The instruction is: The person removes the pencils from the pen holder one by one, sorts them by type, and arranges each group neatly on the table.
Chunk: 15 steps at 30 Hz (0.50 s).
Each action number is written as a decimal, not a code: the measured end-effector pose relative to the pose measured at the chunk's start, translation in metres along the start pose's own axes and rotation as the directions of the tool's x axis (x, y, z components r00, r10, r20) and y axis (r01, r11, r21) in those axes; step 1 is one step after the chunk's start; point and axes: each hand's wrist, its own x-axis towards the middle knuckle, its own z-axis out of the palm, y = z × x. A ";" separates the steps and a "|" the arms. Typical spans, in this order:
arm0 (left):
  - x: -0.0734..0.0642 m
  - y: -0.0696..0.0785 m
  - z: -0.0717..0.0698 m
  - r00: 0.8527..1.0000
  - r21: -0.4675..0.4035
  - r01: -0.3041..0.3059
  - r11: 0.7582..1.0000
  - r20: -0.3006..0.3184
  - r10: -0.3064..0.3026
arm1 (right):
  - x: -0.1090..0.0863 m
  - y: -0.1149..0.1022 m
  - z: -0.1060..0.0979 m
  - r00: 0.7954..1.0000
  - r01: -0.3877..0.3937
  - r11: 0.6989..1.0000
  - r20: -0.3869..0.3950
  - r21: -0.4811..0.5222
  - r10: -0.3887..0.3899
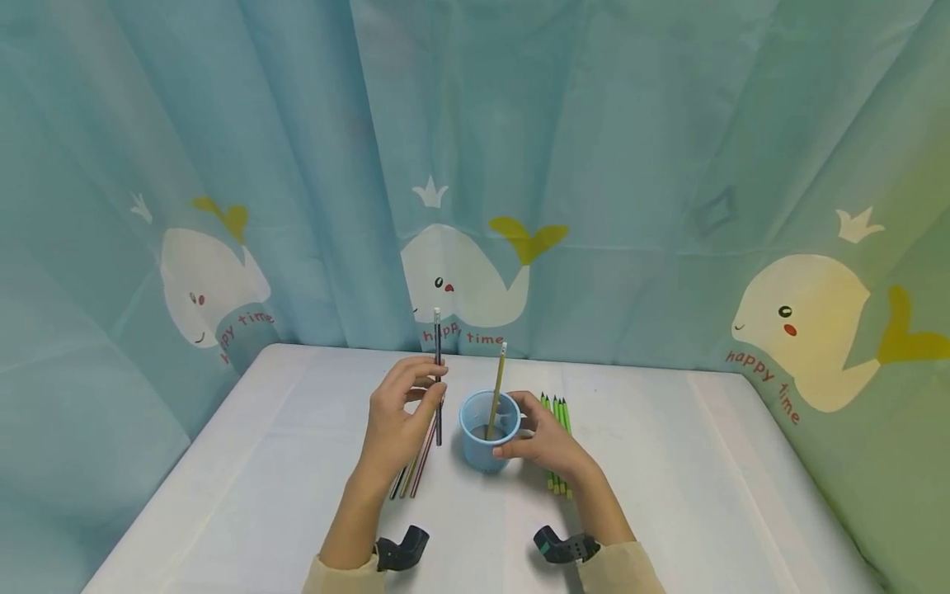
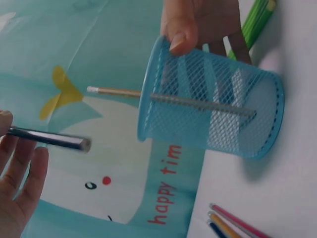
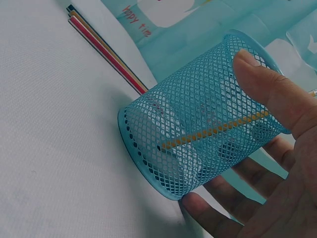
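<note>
My left hand [image 1: 397, 421] pinches a dark pencil [image 1: 439, 425] between thumb and fingers, upright with its white eraser end up, just left of a blue mesh pencil cup [image 1: 484, 459]. In the left wrist view, the lower end of that pencil points toward the cup's rim. Around the cup's right side, my right hand [image 1: 551, 444] grips it, the thumb on the near side by the rim and the fingers behind. One yellow pencil [image 1: 499, 379] leans inside the cup, eraser end up; its lower part shows through the mesh in the right wrist view [image 3: 213, 131].
Several pencils [image 1: 423, 466], red, yellow and dark, lie on the white table [image 1: 683, 495] beneath and beside my left hand. Several green pencils [image 1: 560, 485] lie to the right of the cup, partly covered by my right hand. A blue-green whale-print curtain [image 1: 631, 165] hangs behind the table.
</note>
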 end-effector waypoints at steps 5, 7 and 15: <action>0.000 -0.005 -0.006 1.000 0.021 0.024 0.999 -0.007 -0.024 | 0.000 0.001 0.000 1.000 -0.001 1.000 0.012 0.008 0.001; 0.000 -0.006 -0.009 0.999 0.034 0.042 0.999 -0.007 -0.042 | 0.000 0.001 0.000 1.000 -0.005 1.000 0.013 0.007 0.005; 0.001 -0.008 -0.015 0.993 0.077 0.119 0.990 0.004 -0.119 | 0.000 -0.001 0.001 1.000 -0.005 1.000 0.009 0.003 0.005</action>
